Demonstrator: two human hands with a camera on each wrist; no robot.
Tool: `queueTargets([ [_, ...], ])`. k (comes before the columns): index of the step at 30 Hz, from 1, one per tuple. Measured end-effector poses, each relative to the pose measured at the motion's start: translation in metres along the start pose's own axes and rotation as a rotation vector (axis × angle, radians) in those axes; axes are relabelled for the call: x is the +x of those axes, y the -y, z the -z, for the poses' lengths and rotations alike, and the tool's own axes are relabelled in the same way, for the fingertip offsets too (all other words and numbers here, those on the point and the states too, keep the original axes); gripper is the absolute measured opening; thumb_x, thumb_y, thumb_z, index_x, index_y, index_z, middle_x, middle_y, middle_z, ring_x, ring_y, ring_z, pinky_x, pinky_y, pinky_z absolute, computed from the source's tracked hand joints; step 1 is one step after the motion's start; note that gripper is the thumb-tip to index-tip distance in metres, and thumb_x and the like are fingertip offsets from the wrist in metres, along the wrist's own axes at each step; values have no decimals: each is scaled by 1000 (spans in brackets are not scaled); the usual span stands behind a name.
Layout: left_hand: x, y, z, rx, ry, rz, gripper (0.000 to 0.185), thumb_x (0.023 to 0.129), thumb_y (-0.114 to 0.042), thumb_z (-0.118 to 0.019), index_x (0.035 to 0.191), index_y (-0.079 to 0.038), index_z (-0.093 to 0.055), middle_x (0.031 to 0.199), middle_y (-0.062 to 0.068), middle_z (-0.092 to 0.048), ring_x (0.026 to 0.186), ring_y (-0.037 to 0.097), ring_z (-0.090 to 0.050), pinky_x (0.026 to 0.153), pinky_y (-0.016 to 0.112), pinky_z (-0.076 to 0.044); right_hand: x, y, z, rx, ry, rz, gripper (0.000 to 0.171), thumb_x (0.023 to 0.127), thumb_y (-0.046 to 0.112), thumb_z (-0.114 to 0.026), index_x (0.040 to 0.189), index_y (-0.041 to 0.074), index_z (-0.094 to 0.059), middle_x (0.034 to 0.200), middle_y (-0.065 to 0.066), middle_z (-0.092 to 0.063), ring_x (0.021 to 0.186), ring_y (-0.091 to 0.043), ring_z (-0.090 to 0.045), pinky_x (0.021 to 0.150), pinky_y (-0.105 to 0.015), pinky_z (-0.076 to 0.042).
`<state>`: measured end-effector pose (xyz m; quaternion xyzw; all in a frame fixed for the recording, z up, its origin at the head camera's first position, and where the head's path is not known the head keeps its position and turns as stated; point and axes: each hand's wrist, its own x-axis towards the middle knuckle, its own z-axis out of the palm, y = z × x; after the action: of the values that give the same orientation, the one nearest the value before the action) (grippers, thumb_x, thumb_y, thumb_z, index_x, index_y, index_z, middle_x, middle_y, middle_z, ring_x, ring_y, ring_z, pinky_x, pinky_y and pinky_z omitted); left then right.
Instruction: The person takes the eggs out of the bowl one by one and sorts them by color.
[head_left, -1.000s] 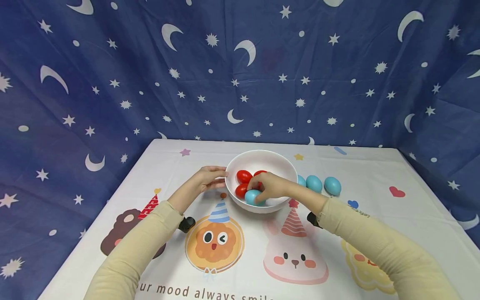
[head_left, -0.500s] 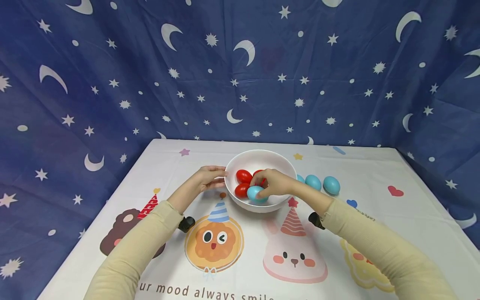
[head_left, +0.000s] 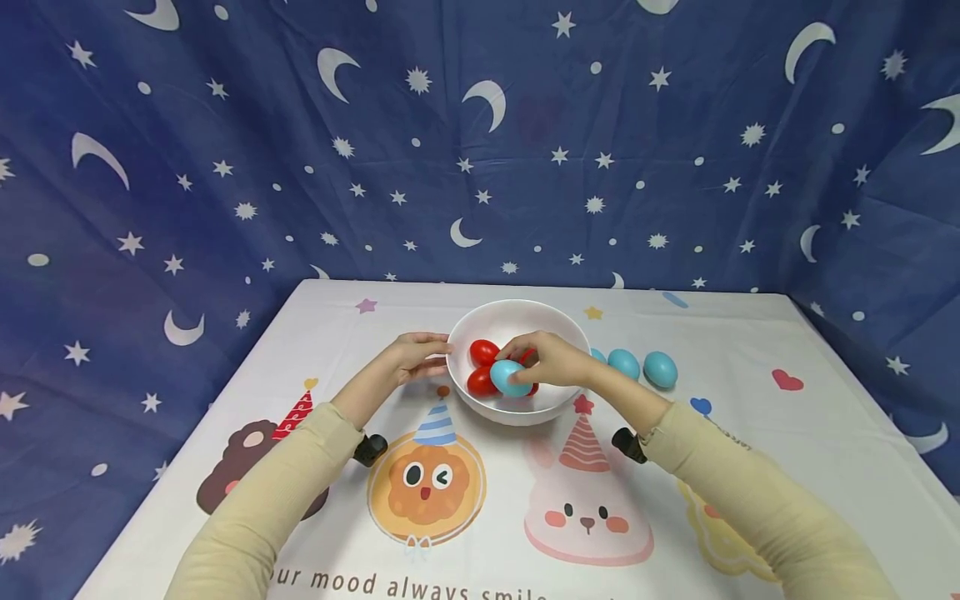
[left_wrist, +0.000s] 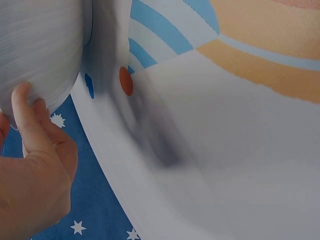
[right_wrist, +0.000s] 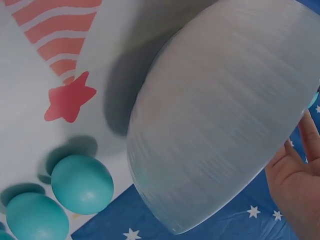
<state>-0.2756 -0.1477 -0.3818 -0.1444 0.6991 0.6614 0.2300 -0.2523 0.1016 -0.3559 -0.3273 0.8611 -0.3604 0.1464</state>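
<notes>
In the head view, a white bowl [head_left: 517, 410] stands on the table with several red eggs [head_left: 483, 352] inside. My left hand [head_left: 417, 357] holds the bowl's left rim. The left wrist view shows the thumb of my left hand [left_wrist: 40, 165] against the bowl's outer wall [left_wrist: 40, 50]. My right hand [head_left: 553, 360] pinches a light blue egg [head_left: 510, 378] over the red ones, partly covering them. From the right wrist, the bowl's side [right_wrist: 220, 110] hides most of that egg, and part of my right hand [right_wrist: 297, 185] shows beyond the rim.
Several more blue eggs [head_left: 660, 369] lie on the table just right of the bowl, one partly behind it. A white cloth [head_left: 720, 333] with cartoon prints covers the table. Behind the back edge hangs a dark blue curtain [head_left: 420, 242] with moons and stars.
My right hand has lifted the blue egg a little from among the red eggs, with its fingers gathered round it. My left hand stays at the rim.
</notes>
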Motion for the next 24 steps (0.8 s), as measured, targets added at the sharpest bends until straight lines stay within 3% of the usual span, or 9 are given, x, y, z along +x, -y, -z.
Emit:
queueTargets([
  [12,-1,-1,-1,-4,-5,-1,46,91,-6,-59,136,-3,-48,107,9,-56,70,8,-62,66,18,-61,-12,-1,8,33,-121,34,33,82,9,-70,114,2,-66,108,-13,-68,98,-25,-62,89,-40,-58],
  [24,-1,-2,0,-10,-2,6,46,91,-5,-59,136,-3,-48,111,9,-54,74,9,-62,68,20,-61,-34,2,23,8,-192,-85,33,82,9,-70,114,2,-65,104,-17,-64,91,-28,-65,80,-36,-62],
])
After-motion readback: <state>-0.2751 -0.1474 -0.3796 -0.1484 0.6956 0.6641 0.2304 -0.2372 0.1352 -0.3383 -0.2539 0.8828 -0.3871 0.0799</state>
